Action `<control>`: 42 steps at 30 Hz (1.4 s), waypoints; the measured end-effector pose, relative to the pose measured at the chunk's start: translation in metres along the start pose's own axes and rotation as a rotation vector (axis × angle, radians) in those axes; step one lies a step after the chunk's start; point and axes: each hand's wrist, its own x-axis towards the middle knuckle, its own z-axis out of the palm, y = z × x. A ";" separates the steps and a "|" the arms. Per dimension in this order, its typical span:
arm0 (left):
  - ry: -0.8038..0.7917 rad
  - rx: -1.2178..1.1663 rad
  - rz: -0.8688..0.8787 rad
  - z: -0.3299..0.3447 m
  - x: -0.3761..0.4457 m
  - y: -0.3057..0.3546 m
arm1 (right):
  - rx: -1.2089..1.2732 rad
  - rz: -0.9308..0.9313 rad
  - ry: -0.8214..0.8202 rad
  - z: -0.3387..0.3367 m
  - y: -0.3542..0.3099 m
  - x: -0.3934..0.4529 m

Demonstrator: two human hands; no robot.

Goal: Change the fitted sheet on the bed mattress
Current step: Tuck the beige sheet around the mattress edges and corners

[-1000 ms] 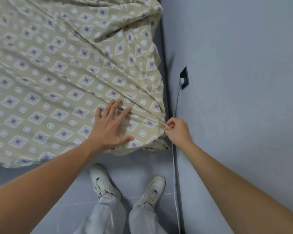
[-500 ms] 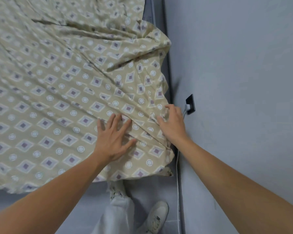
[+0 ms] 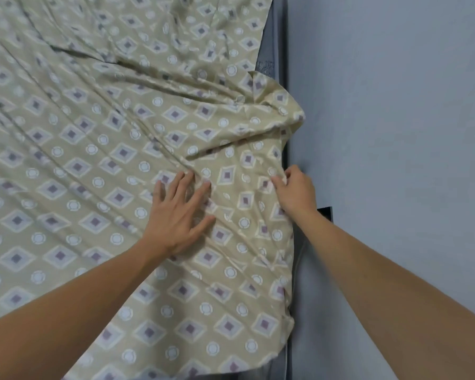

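Note:
A beige fitted sheet [image 3: 99,165] printed with purple diamonds and white circles lies wrinkled over the mattress and fills most of the view. A grey strip of mattress [image 3: 266,53] shows along the sheet's right edge near the wall. My left hand [image 3: 180,212] rests flat on the sheet with its fingers spread. My right hand [image 3: 294,190] is at the sheet's right edge beside the wall, its fingers curled into a pinch of fabric. A loose fold of sheet [image 3: 280,111] bunches up just beyond that hand.
A grey-blue wall [image 3: 395,133] runs down the right side, close against the bed. A black wall socket [image 3: 327,212] sits just behind my right wrist. A narrow dark gap [image 3: 292,344] separates bed and wall.
The view has moved up and over the bed, so my legs and shoes are out of sight. My right hand went from the sheet's corner to farther along the wall-side edge.

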 end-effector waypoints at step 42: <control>-0.030 -0.012 -0.142 -0.038 0.177 0.013 | -0.206 0.039 0.031 -0.070 -0.016 0.199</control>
